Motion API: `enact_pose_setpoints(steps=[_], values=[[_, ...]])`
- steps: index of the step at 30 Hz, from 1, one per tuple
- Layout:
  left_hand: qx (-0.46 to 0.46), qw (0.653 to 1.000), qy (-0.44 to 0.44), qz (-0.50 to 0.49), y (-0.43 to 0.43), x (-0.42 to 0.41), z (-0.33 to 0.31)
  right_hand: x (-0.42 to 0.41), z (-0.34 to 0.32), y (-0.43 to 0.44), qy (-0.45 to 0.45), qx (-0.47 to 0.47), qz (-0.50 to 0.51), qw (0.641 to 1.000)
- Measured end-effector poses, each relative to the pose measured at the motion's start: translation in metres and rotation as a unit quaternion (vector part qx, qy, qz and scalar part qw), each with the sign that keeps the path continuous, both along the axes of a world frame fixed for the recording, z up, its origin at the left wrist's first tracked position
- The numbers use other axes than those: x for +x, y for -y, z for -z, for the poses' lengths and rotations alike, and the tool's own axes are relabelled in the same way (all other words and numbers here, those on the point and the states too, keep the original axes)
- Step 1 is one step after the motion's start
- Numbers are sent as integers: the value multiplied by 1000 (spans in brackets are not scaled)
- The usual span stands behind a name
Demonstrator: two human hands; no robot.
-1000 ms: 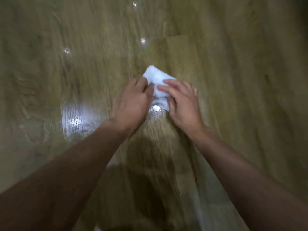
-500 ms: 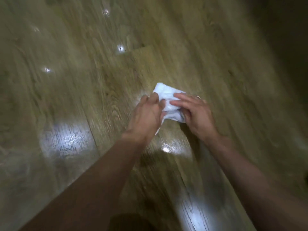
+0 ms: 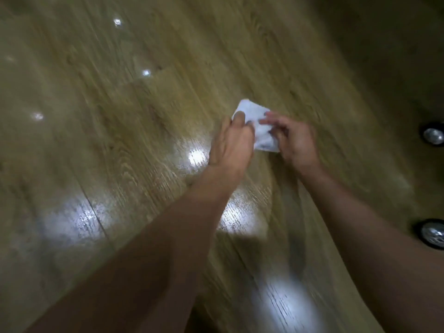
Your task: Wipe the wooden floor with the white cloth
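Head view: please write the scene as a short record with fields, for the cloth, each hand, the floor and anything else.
tool: white cloth, bunched, held between both hands
left: left hand grips the cloth's left side
right: right hand pinches its right side
surface: wooden floor, glossy, with bright light reflections
contact: cannot tell if the cloth touches the floor; picture is blurred
other: two round shiny objects at the right edge, kind unclear

cloth (image 3: 255,117) sits between the left hand (image 3: 231,146) and right hand (image 3: 296,140), over the floor (image 3: 115,145); 2 wheels (image 3: 433,136) way off right
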State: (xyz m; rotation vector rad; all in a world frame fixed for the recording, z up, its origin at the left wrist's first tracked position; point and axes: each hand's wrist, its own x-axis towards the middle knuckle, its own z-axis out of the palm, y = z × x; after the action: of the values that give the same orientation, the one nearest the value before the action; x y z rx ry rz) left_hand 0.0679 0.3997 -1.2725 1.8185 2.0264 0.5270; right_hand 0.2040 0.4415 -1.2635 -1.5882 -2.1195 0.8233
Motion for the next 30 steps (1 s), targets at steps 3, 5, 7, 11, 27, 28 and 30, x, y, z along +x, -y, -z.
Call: enact_pose_setpoints(steps=[3,5,7,11,27,28,30], values=[[-63,995,42,-72,-51,0,6,-19,-1,-24,16,5,74,997],[-82,995,20,-57,-50,-2,6,-16,-7,-20,12,8,43,999],[-54,998,-34,-9,-23,3,-3,5,-7,-3,9,9,1,1000],[-39,994,-26,100,-8,23,-7,36,-8,1,-27,-46,9,999],[-124,959,-217,130,-25,-123,-21,-113,-6,-5,15,-6,-3,1000],[-145,963,-208,89,-31,-134,-19,-131,-7,-11,22,-3,-15,1000],[-152,969,-193,23,-28,-150,-22,-163,-9,-10,24,0,-43,999]])
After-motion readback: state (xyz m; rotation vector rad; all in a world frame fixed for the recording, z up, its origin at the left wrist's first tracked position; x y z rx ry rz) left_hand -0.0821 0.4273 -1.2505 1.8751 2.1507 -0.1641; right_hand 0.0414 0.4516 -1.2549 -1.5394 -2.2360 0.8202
